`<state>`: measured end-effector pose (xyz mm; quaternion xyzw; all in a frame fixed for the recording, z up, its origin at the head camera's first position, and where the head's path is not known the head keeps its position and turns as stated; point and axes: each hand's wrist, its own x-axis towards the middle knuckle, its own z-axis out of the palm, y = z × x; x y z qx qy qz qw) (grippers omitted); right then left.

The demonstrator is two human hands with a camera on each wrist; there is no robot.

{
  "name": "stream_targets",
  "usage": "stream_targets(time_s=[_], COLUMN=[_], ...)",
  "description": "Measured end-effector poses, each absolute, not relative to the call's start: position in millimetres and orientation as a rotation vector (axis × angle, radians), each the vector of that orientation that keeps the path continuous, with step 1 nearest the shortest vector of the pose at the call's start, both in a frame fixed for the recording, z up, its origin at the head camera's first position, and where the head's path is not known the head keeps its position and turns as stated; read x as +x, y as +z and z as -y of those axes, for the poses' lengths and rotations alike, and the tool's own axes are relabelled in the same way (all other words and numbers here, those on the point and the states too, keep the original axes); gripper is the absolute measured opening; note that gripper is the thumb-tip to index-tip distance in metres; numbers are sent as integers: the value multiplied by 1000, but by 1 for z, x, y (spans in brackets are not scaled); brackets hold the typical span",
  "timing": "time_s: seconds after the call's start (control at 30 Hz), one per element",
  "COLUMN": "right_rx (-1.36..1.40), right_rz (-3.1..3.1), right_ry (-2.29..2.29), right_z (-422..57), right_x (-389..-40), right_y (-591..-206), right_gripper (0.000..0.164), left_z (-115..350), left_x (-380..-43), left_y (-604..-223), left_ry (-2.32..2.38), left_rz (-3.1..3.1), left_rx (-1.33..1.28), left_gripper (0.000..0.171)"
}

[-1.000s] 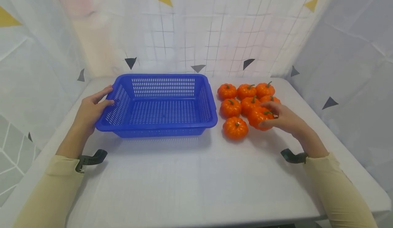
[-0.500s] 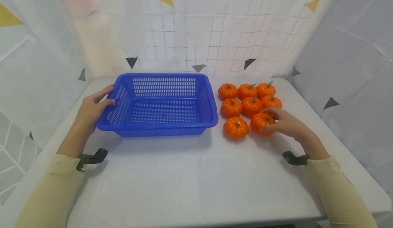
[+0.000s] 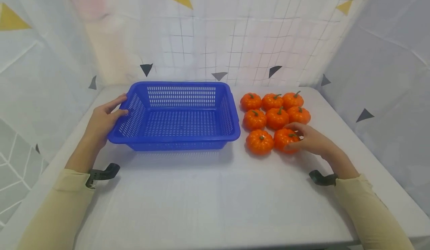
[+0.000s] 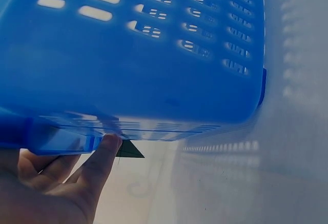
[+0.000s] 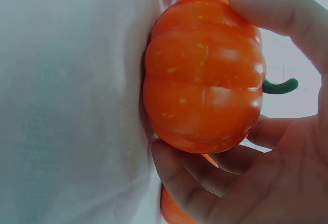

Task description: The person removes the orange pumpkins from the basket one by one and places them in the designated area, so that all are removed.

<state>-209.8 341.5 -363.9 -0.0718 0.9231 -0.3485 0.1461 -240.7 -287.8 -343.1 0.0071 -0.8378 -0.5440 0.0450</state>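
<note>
A blue plastic basket [image 3: 176,139] with slotted walls stands on the left half of the table. My left hand [image 3: 103,122] grips its left rim, the thumb over the edge; in the left wrist view the fingers [image 4: 100,167] reach round the rim beside the basket's wall [image 4: 154,75]. Right of the basket sit several small orange pumpkins with green stems. My right hand [image 3: 313,141] holds the front right pumpkin [image 3: 283,139], thumb on one side and fingers on the other. In the right wrist view this pumpkin [image 5: 205,75] rests on the table, against its neighbour.
The other pumpkins stand close together in rows: one at front left [image 3: 259,142], a middle row [image 3: 277,118] and a back row [image 3: 272,101]. White cloth covers the table [image 3: 215,201]. Patterned sheets [image 3: 208,25] hang behind and at both sides.
The right hand has brought its pumpkin down and nearer, from against the middle row to beside the front left pumpkin. The left hand and the basket keep their places.
</note>
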Motion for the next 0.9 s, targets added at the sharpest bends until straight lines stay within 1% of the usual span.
stream_targets(time_s=[0.47,0.67,0.9], right_rx=[-252,-297,-344], right_rz=[-2662,-2680,-2784], right_ry=[-1013,-1015,-1005], right_z=[-344,-347,-338], right_x=[-205,-204,-205], right_y=[-365,-358,-342], right_gripper=[82,78,75], left_z=[289,288,287], left_x=[-242,-239,-238], left_y=[-345,-343,-341], left_ry=[-1639,-1587,-1546], left_rz=[2570,2589,2613], left_rx=[25,-7,-31], left_gripper=[56,55,55])
